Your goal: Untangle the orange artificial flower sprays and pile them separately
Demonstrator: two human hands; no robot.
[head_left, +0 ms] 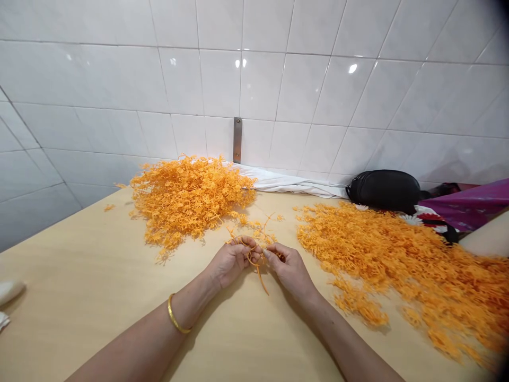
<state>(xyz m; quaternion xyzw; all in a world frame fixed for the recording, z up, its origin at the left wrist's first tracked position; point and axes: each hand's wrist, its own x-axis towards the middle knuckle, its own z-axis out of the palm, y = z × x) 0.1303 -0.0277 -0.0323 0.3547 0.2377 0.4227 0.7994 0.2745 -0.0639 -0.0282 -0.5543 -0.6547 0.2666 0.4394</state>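
Note:
My left hand (pixel 233 261), with a gold bangle (pixel 175 317) on its wrist, and my right hand (pixel 289 269) meet over the middle of a pale wooden table (pixel 99 286). Both pinch the same small orange plastic sprig (pixel 256 261), whose thin stem hangs down between them. A heap of orange plastic sprigs (pixel 189 196) lies just beyond my left hand. A wider, flatter spread of orange sprigs (pixel 405 260) lies to the right of my right hand.
White tiled walls close the table at the back and left. A black pouch (pixel 384 190), white cloth (pixel 290 183) and purple fabric (pixel 469 204) lie along the back edge. A white object (pixel 10 292) sits at the far left edge.

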